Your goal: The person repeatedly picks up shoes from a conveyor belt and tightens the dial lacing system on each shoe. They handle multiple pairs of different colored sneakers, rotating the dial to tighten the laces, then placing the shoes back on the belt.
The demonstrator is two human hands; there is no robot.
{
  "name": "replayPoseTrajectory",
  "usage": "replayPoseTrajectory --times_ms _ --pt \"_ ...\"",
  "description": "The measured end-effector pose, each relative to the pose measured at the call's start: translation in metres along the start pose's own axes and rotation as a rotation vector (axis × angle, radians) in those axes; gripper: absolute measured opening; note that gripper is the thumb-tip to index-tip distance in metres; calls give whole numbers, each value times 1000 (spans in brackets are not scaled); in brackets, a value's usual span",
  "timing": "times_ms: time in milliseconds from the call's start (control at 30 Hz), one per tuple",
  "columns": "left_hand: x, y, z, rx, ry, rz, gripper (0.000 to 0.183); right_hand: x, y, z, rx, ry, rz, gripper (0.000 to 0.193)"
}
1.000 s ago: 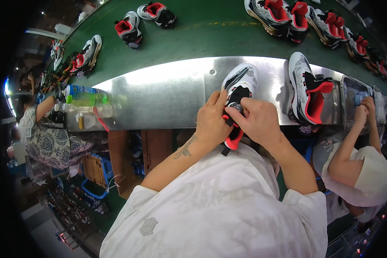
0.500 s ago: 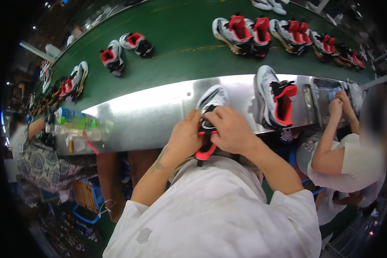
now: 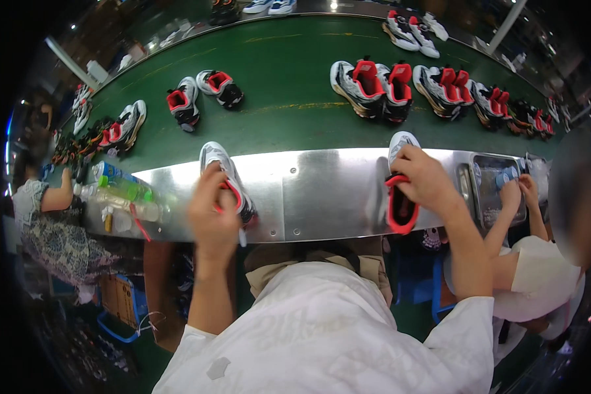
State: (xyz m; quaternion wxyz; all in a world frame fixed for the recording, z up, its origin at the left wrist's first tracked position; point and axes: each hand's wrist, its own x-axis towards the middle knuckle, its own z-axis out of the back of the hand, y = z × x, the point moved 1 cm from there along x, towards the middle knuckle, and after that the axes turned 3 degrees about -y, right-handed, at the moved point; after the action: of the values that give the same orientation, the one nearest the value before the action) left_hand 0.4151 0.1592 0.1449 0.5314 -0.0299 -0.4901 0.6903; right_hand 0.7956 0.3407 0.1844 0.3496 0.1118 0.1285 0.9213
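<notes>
My left hand [image 3: 213, 213], slightly blurred, is closed at the opening of a white, black and red sneaker [image 3: 218, 155]. That sneaker rests on the metal strip to my left, its toe pointing away. On the right, my right hand [image 3: 423, 177] grips a matching sneaker [image 3: 400, 142] by its tongue area, the red-lined collar facing me. Its toe also points away, and my fingers cover its middle. The fingertips of both hands are partly hidden.
A metal strip [image 3: 322, 190] edges the green conveyor belt [image 3: 282, 98]. Paired sneakers [image 3: 358, 88] line the belt. Plastic bottles [image 3: 121, 187] lie at left. A co-worker's hands [image 3: 515, 192] work over a metal tray [image 3: 482, 220] at right; another person [image 3: 46, 223] sits far left.
My hands have moved apart from one sneaker held near my body. The left now has a sneaker on the left of the strip, while the right has reached the one at right.
</notes>
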Motion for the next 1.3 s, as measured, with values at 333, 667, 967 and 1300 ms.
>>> replayPoseTrajectory --times_ms 333,667,967,1300 --pt "-56 -32 -110 -339 875 411 30 38 87 -80 59 207 212 29" --pt "19 -88 -108 -352 525 -267 47 -36 80 -83 402 -250 -347 58" --pt "-8 -88 -137 -96 834 -436 23 -72 72 -140 1313 -54 -782 32" --pt "-31 -77 -123 -264 585 -375 58 -58 95 -86 606 51 -398 20"
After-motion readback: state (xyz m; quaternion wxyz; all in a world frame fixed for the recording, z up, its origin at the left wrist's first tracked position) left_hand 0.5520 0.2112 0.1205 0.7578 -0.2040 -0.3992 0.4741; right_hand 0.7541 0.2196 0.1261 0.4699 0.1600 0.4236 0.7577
